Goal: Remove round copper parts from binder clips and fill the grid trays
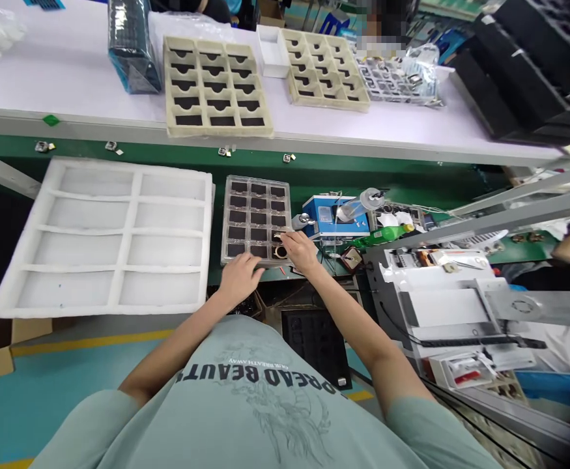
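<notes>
A clear plastic tray [256,218] with dark-lined compartments lies on the green bench in front of me. My left hand [238,281] rests at its near edge, fingers stretched and thumb apart. Over the tray's near right corner is my right hand [300,252], thumb and fingers pinched together. A small pale thing shows at those fingertips, too small to name. Just below them, a round gold-rimmed piece [281,251] sits in the corner compartment.
A white foam tray [135,241] lies left. Right are a blue device [338,217] and a green bottle [387,234]. Cream trays [216,85] stand on the raised shelf, with black trays [524,71] stacked at its right end. A metal frame bar [509,208] crosses the right side.
</notes>
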Demonstrator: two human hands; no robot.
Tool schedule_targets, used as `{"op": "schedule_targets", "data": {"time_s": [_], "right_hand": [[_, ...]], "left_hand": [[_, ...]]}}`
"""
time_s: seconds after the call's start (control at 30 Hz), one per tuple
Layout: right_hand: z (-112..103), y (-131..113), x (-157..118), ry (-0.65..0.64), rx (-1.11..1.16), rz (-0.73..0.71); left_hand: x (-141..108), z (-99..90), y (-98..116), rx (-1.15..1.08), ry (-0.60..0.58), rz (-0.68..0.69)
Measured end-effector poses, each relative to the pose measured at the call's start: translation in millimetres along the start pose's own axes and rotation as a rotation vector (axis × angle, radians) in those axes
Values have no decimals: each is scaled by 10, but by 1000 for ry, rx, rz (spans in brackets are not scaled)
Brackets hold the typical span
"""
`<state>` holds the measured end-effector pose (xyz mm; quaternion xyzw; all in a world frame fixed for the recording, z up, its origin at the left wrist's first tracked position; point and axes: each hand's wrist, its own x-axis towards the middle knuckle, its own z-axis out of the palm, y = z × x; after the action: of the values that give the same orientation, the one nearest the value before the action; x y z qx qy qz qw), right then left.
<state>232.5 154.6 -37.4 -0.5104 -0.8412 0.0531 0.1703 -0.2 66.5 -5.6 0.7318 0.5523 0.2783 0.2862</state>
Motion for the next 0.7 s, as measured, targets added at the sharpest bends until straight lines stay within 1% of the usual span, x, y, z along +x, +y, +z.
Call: {"op": "schedule_targets", "data": {"time_s": [0.07,0.13,0.17,0.23,0.3,0.37,0.4,0.43,0.47,0.53,0.57,0.6,0.63,0.67,0.7], "right_hand": [[19,-19,-69,2,44,18],[41,-33,-104,17,73,25],[55,-38,-106,32,78,29],[82,-43,-82,66,79,48],[102,-49,-27,86,83,78],[101,-75,33,97,83,114],[91,-107,53,113,81,140],[78,-159,60,144,79,173],[63,-238,50,189,82,212],[53,-500,-30,292,120,294],[70,-690,-97,326,159,322],[108,-916,-174,334,213,336],[173,-1173,-253,308,279,338],[264,-1446,-325,252,358,334],[378,-1722,-383,170,440,340]], "left_hand": [[-420,-243,-205,30,67,-36],[-850,-466,-442,144,114,-72],[-1045,-551,-555,206,120,-78],[-1360,-653,-738,305,104,-66],[-1548,-693,-854,362,75,-34],[-1620,-766,-937,386,81,-16],[-1627,-849,-988,399,115,-27],[-1625,-976,-1058,421,175,-59],[-1621,-1149,-1151,454,263,-116],[-1623,-1615,-1416,543,481,-304],[-1628,-1884,-1583,582,589,-429],[-1630,-2157,-1766,607,670,-567],[-1626,-2417,-1956,609,722,-702],[-1610,-2650,-2145,581,721,-830],[-1582,-2847,-2322,535,673,-956]]}}
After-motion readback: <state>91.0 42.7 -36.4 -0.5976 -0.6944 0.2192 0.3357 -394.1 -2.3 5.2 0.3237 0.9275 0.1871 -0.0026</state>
